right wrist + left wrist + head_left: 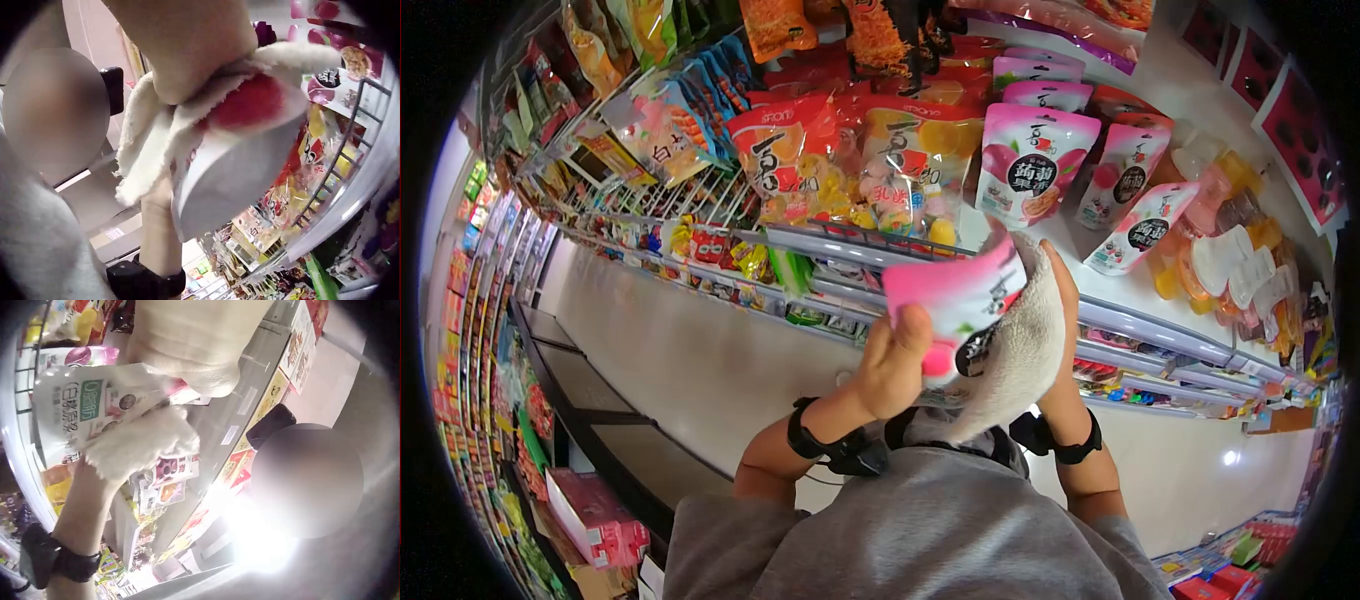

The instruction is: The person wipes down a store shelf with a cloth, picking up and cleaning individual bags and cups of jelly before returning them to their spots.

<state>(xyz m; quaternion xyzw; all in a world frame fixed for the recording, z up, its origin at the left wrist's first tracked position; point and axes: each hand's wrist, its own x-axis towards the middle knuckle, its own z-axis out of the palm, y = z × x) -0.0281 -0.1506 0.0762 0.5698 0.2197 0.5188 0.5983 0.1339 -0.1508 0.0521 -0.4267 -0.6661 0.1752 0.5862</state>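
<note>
My left hand point(890, 365) grips a pink-and-white jelly pouch point(950, 305) by its side, with the thumb across the front. A pale, fluffy cloth point(1035, 335) is held in my right hand point(1062, 290) and lies against the pouch's other side, covering part of its printing. In the left wrist view the cloth point(140, 447) overlaps the lower part of the pouch point(69, 415). From the right wrist, the pouch point(240, 169) shows its pale base, with the cloth point(147, 147) bunched over its edge. Most of my right fingers are hidden behind the cloth.
Similar pouches point(1038, 165) stand on the shelf ahead, beside red candy bags point(785, 160) and several clear jelly cups point(1225, 260). The shelf's front edge point(1160, 340) runs just beyond my hands. A dark rack point(630, 440) and a pink box point(595, 510) are to the left.
</note>
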